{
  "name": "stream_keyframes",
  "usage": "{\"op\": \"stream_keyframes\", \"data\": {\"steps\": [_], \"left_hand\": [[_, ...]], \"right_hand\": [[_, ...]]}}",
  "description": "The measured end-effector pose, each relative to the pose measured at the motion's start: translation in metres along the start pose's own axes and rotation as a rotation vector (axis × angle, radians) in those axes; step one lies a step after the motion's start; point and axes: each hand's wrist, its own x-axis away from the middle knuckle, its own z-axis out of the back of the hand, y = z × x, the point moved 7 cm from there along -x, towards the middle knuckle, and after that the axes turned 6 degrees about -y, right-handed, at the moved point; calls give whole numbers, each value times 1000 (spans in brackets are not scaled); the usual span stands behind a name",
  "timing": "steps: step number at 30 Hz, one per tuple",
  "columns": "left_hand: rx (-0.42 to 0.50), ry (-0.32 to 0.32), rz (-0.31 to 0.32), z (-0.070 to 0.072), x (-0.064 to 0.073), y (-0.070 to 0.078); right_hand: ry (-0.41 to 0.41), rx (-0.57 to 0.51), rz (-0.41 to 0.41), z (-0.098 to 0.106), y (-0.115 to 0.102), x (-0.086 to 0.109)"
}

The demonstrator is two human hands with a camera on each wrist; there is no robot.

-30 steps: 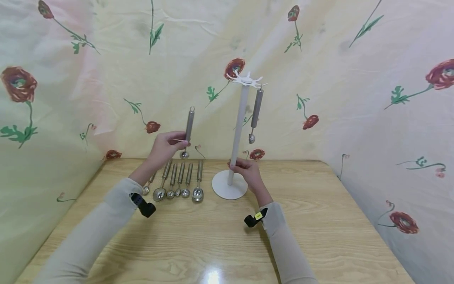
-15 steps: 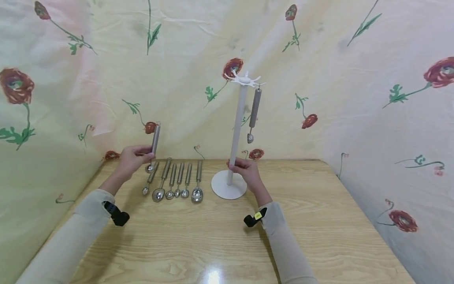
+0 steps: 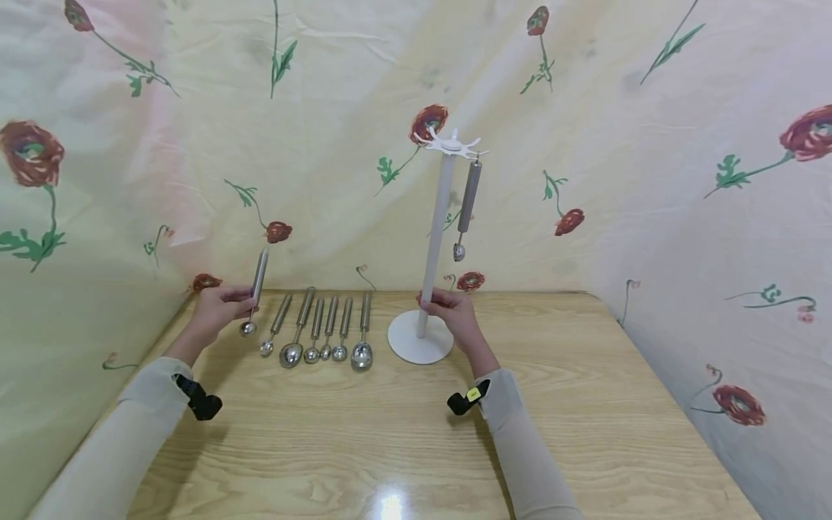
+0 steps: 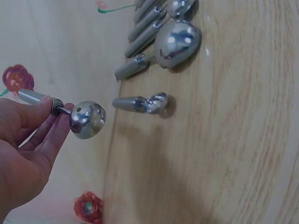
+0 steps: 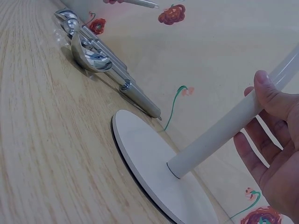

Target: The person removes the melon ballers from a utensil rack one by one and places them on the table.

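My left hand pinches a steel melon baller by its handle, left of a row of scoops. The handle points up and the small round bowl hangs below, above the table. In the left wrist view its bowl shows a tiny hole, and the thumb and fingers meet on the handle near its lower end. My right hand grips the lower pole of a white utensil stand. The stand's round base rests on the table. Another melon baller hangs from the stand's right-hand hook.
Several steel scoops lie side by side along the table's back edge, among them a large one nearest the stand and a small one at the left end. A flowered cloth hangs behind the wooden table.
My left hand has carried the melon baller left and down, from above the row of scoops to beyond its left end. The right hand stays on the pole.
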Motion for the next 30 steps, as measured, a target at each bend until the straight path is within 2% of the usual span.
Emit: {"op": "stream_keyframes", "data": {"steps": [10,15,22,30], "left_hand": [[22,-53,117,-1,-3,-32],[20,-66,159,-2,-1,-41],[122,-86,252,-5,0,-56],[64,-72,284,-10,-2,-62]], "right_hand": [[2,10,-3,0,0,1],[2,16,-2,0,-2,1],[5,25,-19,1,0,0],[2,25,-18,0,0,1]]}}
